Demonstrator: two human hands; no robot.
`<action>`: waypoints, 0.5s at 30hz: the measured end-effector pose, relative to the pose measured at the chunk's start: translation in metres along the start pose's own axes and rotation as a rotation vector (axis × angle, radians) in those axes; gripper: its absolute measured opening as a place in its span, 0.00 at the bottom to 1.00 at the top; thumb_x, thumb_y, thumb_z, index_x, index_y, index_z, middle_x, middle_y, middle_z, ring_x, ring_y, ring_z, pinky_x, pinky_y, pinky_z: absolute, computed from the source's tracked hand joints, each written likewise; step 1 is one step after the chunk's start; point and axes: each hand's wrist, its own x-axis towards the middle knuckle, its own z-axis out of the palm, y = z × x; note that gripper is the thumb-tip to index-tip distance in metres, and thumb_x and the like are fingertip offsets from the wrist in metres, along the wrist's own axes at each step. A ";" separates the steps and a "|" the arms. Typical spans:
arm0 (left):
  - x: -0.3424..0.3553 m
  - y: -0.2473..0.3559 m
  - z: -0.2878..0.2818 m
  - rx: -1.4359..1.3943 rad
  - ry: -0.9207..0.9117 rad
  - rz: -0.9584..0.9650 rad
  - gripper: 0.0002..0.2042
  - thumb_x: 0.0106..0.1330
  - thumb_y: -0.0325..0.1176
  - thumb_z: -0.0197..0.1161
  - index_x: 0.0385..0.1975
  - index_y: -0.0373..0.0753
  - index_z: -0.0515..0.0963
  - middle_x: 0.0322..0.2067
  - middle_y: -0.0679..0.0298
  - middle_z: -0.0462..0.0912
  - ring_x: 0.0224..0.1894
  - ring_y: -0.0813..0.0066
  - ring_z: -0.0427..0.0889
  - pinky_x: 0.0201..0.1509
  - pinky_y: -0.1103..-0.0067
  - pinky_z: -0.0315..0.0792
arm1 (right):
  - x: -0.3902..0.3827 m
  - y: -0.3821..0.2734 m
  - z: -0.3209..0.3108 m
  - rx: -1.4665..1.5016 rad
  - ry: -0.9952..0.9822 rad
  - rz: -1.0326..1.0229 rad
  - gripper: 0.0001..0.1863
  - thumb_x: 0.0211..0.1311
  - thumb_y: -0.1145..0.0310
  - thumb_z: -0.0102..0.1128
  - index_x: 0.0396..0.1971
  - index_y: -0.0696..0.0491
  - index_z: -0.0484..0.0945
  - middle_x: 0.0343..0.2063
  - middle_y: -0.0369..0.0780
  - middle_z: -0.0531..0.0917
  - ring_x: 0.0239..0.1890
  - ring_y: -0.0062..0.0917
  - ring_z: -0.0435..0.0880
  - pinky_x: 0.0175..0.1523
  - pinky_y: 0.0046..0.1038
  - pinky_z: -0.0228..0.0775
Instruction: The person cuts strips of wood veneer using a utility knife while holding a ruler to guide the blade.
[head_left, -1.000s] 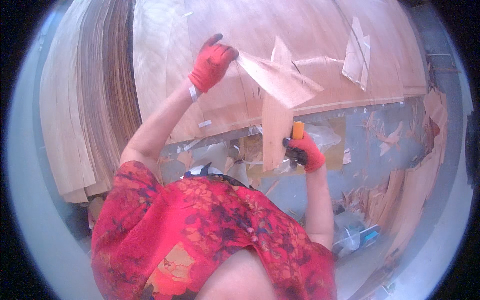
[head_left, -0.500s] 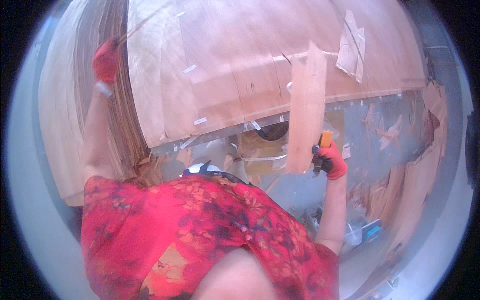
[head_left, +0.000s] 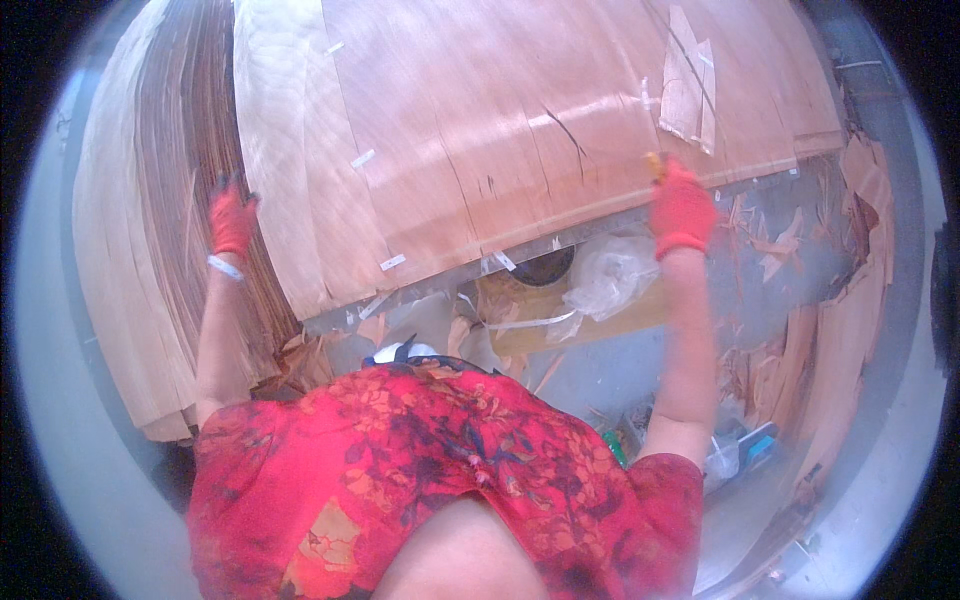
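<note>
A wide pale veneer sheet (head_left: 430, 150) with thin cracks and small white tape pieces spreads across the work surface in front of me. My left hand (head_left: 234, 218), in a red glove with dark fingertips, is over the dark layered edges of a veneer stack (head_left: 185, 150). Its fingers look apart, with nothing visible in them. My right hand (head_left: 683, 205), also in a red glove, is at the sheet's near edge on the right. It is closed around an orange-yellow utility knife (head_left: 655, 165), of which only one end shows.
A torn veneer piece (head_left: 688, 85) lies on the sheet at the far right. Below the sheet's edge sits crumpled clear plastic (head_left: 612, 275) beside a dark round opening (head_left: 545, 265). Veneer scraps (head_left: 780, 260) litter the right side, near a blue box (head_left: 758, 448).
The long veneer strip beside my right hand is gone from there, uncovering the plastic. My right hand has moved forward with the knife. My left hand has come nearer, away from a thin strip.
</note>
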 end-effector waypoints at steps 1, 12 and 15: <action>0.015 0.069 -0.003 -0.092 0.102 0.128 0.33 0.61 0.35 0.70 0.68 0.43 0.67 0.65 0.47 0.71 0.68 0.49 0.69 0.72 0.64 0.64 | 0.000 -0.015 0.009 -0.017 -0.090 0.000 0.11 0.69 0.65 0.51 0.47 0.49 0.77 0.40 0.49 0.85 0.41 0.46 0.87 0.42 0.46 0.80; 0.035 0.409 -0.029 -0.549 -0.029 0.750 0.32 0.64 0.31 0.63 0.69 0.42 0.64 0.72 0.48 0.59 0.74 0.44 0.57 0.78 0.56 0.49 | -0.061 -0.059 0.064 0.419 -0.134 0.008 0.26 0.64 0.53 0.63 0.59 0.50 0.76 0.44 0.48 0.85 0.48 0.44 0.85 0.51 0.40 0.76; 0.048 0.442 -0.021 -0.584 -0.011 0.800 0.32 0.64 0.31 0.63 0.69 0.42 0.63 0.72 0.47 0.58 0.74 0.43 0.57 0.78 0.55 0.49 | -0.088 -0.021 0.087 0.637 0.128 0.166 0.19 0.63 0.57 0.66 0.48 0.54 0.82 0.32 0.45 0.86 0.37 0.37 0.88 0.41 0.37 0.78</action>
